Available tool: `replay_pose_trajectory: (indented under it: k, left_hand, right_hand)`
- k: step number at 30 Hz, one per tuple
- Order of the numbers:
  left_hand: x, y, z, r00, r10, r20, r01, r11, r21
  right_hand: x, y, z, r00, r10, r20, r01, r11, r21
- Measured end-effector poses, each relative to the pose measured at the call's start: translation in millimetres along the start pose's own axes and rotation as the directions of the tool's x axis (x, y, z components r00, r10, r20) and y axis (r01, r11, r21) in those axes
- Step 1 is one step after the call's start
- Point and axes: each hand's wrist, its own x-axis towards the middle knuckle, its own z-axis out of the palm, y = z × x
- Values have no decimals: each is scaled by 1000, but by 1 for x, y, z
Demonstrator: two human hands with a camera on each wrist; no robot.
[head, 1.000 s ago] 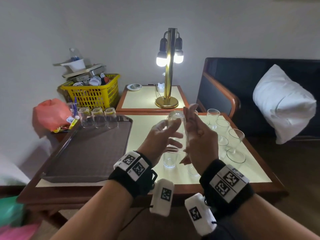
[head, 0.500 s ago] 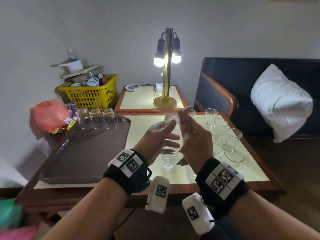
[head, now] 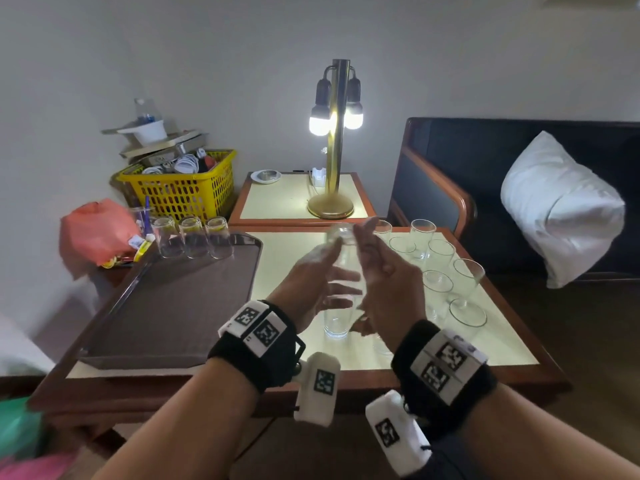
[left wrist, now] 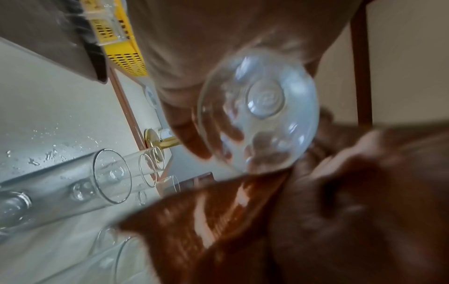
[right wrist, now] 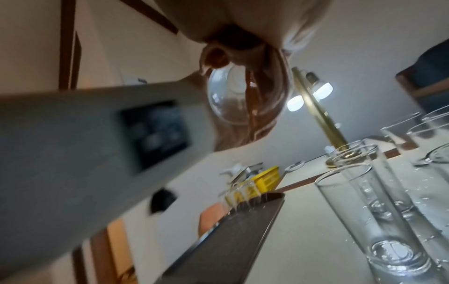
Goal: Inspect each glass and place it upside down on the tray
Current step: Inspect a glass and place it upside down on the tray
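1. Held glass (head: 343,258): a clear tumbler, being held in the air above the counter (head: 287,258), just right of the tray (head: 166,306), between both hands. Which end is up cannot be told.
2. Left hand (head: 311,282): its grip is wrapping the held glass from the left, fingers showing through the glass wall in the left wrist view.
3. Right hand (head: 384,282): its grip is pressing the same glass from the right; whether those fingers are curling round it cannot be told.
4. Tray: dark brown, lying on the left part of the counter.
5. Inverted glasses (head: 194,240): three, standing rim-down in a row at the tray's far edge.
6. Upright glasses (head: 436,258): a cluster standing on the counter right of the tray, beyond and beside the hands; one (head: 336,320) is standing just below the held glass. Water droplets are lying on the counter among them.
7. Lamp (head: 334,140): brass, lit, standing on a side table beyond the tray.
8. Yellow basket (head: 183,192): sitting behind the tray's far left corner.
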Motion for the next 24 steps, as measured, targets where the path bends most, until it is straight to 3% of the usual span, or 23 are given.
replay_pose_trajectory:
  k: [2, 5, 7, 9, 13, 17, 21, 24]
  left_hand:
    - [1, -2, -1, 999, 45, -5, -44, 998, 48]
    - [4, -1, -2, 985, 91, -149, -97, 995, -33]
    - [2, 0, -2, 997, 18, -72, -22, 998, -59]
    - [1, 0, -1, 1000, 14, -3, -14, 1000, 20]
    - [4, -1, -1, 979, 104, -176, -113, 993, -41]
    - [-1, 0, -1, 1000, -9, -16, 9, 1000, 0]
    - [2, -1, -2, 980, 83, -182, -97, 993, -71]
    - [-2, 0, -4, 999, 10, -54, -12, 999, -40]
  right_hand:
    - [4, -2, -3, 999, 27, -25, -26, 999, 26]
    - [-14, -7, 5, 996, 4, 93, -6, 1000, 19]
    - [-11, -6, 6, 997, 23, 74, -24, 1000, 10]
    - [0, -4, 0, 998, 53, 13, -54, 998, 42]
    - [-16, -7, 6, 996, -8, 88, 7, 1000, 18]
    - [2, 0, -1, 999, 35, 15, -35, 999, 33]
    - [-15, -7, 6, 995, 8, 102, -10, 1000, 19]
    - [-7, -2, 5, 999, 13, 49, -14, 1000, 22]
